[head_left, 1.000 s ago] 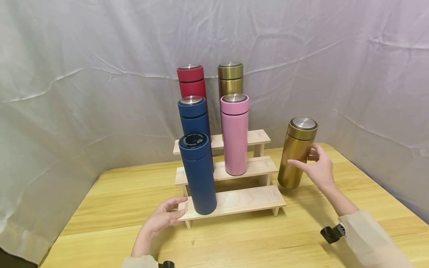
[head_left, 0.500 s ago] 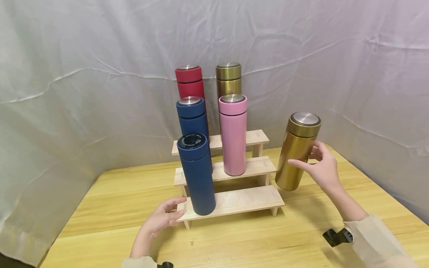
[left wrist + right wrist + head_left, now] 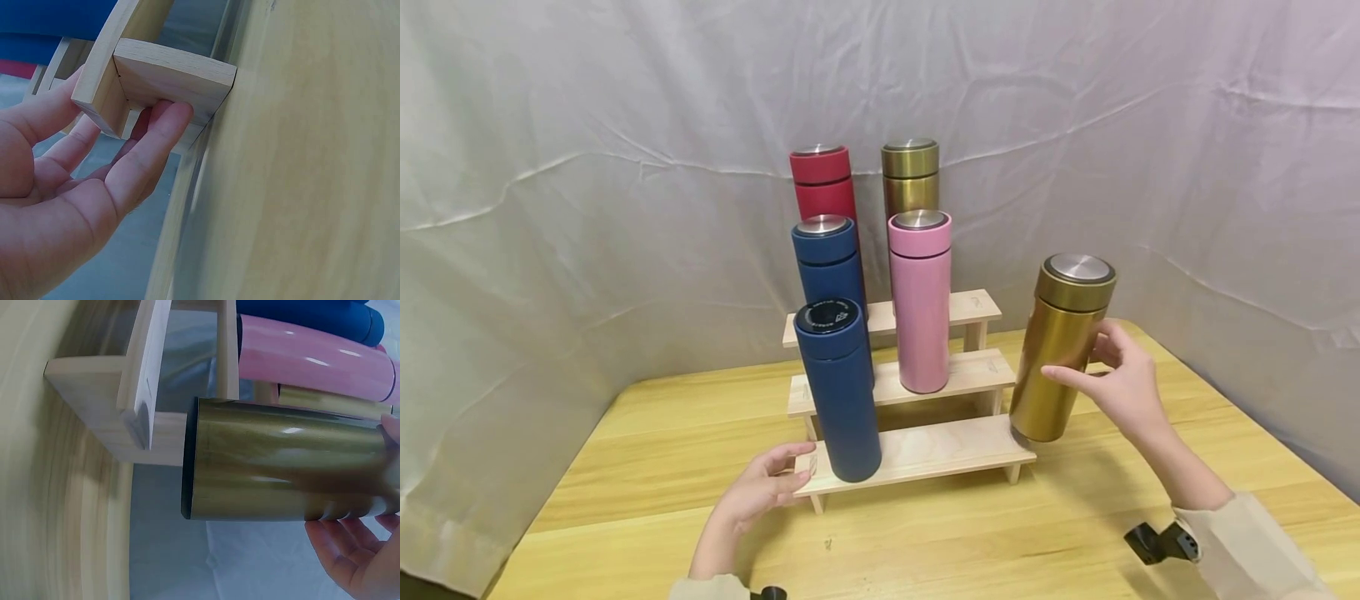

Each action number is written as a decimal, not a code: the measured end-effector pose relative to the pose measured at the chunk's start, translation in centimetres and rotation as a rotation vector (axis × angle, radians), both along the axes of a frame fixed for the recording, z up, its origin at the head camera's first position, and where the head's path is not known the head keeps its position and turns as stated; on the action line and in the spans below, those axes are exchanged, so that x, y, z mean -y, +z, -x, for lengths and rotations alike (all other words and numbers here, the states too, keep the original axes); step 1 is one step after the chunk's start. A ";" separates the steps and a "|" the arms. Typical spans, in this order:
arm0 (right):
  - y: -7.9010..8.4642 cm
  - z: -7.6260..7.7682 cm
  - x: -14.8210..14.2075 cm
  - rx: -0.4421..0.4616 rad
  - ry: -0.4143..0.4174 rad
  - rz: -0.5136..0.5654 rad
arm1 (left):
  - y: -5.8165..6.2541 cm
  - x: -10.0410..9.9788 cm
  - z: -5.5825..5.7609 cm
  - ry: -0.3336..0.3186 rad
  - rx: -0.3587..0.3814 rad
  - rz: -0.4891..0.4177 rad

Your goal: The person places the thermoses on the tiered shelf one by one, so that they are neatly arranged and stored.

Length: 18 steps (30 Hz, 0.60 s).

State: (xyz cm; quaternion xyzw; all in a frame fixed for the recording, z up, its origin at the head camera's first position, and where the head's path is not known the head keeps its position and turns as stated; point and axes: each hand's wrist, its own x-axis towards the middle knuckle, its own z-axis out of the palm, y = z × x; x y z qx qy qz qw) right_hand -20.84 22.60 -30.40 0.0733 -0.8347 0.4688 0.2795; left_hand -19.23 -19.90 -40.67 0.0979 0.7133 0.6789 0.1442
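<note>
My right hand (image 3: pixel 1123 379) grips a gold thermos bottle (image 3: pixel 1060 367), thumb on the near side and fingers round its right. The bottle leans slightly, with its lid up and its base beside the right end of the lowest step. In the right wrist view, the base of the gold bottle (image 3: pixel 262 462) shows raised off the table. My left hand (image 3: pixel 760 487) holds the left end of the three-step wooden stand (image 3: pixel 947 448), its fingers at the board end and leg in the left wrist view. A blue thermos with a black lid (image 3: pixel 842 400) stands on the lowest step's left.
On the middle step stand another blue thermos (image 3: pixel 829 262) and a pink thermos (image 3: pixel 921 317). Behind them, a red thermos (image 3: pixel 823 183) and a second gold thermos (image 3: pixel 912 179) stand on the top step. Grey cloth (image 3: pixel 700 250) surrounds the wooden table (image 3: pixel 925 542).
My right hand has raised the gold bottle off the table and brought it slightly left and nearer, toward the lowest step's right end. The left hand keeps its hold, while the view shifts slightly.
</note>
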 end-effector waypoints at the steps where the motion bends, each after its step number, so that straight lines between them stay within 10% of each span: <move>1: 0.0 -0.1 0.1 -0.004 0.007 0.001 | 0.0 0.0 0.0 0.001 -0.001 0.003; 18: -0.2 -0.2 3.0 0.015 0.126 0.041 | 0.0 0.1 0.0 -0.009 -0.011 -0.004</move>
